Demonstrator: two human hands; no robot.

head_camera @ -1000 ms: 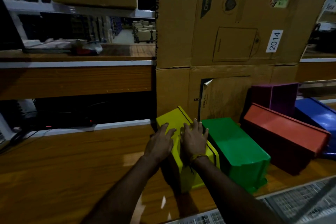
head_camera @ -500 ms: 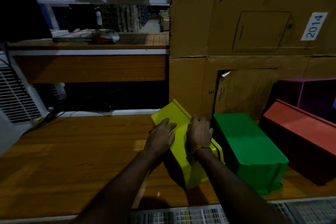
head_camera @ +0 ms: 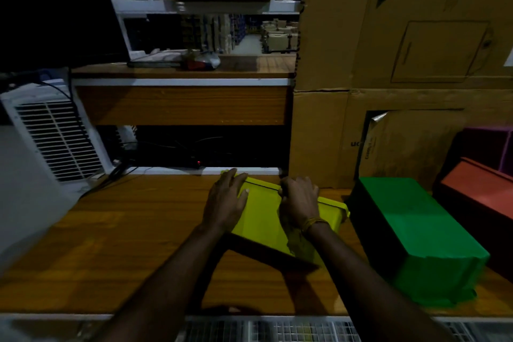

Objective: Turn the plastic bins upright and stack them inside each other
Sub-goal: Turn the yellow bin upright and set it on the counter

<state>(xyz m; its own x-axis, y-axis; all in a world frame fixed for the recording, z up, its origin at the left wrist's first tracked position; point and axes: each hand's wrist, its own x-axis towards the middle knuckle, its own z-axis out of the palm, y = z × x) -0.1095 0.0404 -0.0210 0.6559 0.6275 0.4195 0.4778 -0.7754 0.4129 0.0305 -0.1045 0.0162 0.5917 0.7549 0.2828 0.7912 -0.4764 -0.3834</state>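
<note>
A yellow plastic bin is tilted above the wooden table, its near edge raised off the surface. My left hand lies flat on its left side with the fingers over the far rim. My right hand grips the bin's top edge. To the right a green bin lies upside down. A red bin lies overturned at the far right, and a purple bin stands behind it, partly cut off.
Tall cardboard boxes rise directly behind the bins. A white appliance with a vent grille stands at the left, cables trailing beside it. A wire mesh surface runs along the table's near edge. A raised wooden shelf spans the back.
Both hands have pulled the yellow bin left, away from the green one, and tipped it so its near edge lifts. The view has swung left and the blue bin is out of frame.
</note>
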